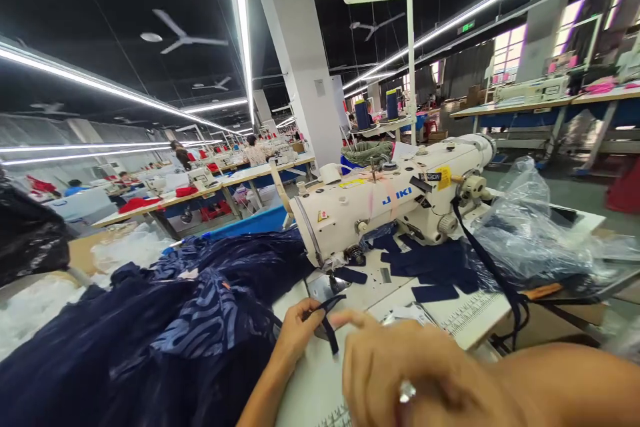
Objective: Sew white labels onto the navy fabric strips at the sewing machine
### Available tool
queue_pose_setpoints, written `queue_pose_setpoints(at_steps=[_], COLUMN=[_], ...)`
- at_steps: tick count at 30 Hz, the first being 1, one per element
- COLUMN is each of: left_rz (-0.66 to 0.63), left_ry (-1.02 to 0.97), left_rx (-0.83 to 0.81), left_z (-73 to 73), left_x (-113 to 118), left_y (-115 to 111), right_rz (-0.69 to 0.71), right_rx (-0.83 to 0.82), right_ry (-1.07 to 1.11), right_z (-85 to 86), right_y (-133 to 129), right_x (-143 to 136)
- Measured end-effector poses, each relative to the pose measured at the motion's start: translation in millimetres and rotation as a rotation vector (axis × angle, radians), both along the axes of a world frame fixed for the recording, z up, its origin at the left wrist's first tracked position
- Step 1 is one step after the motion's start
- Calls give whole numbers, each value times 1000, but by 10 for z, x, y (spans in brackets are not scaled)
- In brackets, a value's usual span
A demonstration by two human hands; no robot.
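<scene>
My left hand [296, 328] pinches a narrow dark navy fabric strip [329, 333] between thumb and fingers, in front of the sewing machine's needle area. One end of the strip hangs down over the pale table. Close to the camera, my right hand [400, 363] is blurred, its index finger pointing toward the strip and its other fingers curled. A small shiny metal piece [407, 391] shows within the right hand; its kind is hidden. Behind both hands stands the white sewing machine [350, 213]. Left of my left hand lies a heap of navy patterned fabric [200, 320].
Navy cut pieces [435, 260] lie on the machine bed under the arm. A clear plastic bag [535, 227] sits at the right, beside a hanging black strap [487, 260]. Thread cones [393, 105] stand behind the machine. Other worktables and people are farther back.
</scene>
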State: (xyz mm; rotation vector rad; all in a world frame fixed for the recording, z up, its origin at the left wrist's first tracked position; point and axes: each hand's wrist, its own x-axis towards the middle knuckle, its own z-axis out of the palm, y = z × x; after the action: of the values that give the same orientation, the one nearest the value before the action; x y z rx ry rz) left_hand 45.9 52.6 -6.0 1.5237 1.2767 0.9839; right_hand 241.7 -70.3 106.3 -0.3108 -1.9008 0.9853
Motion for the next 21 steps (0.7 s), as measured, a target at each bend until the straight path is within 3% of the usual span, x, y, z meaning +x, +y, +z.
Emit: queue_pose_setpoints(at_steps=[5,8,15,21], left_rz=[-36,-9,91,125], left_ry=[66,55,74,56], left_rx=[-9,32,132,80], left_z=[22,17,108,199], left_x=[61,86,159,311], left_y=[-10,-7,-42,-114], right_rz=[-429,-580,-561,-554], right_rx=[-157,-184,-29,147], right_ry=[-78,-209,-519,-722], right_z=[-269,-427,-770,-896], right_y=[414,557,684,738], right_x=[477,751,973,989])
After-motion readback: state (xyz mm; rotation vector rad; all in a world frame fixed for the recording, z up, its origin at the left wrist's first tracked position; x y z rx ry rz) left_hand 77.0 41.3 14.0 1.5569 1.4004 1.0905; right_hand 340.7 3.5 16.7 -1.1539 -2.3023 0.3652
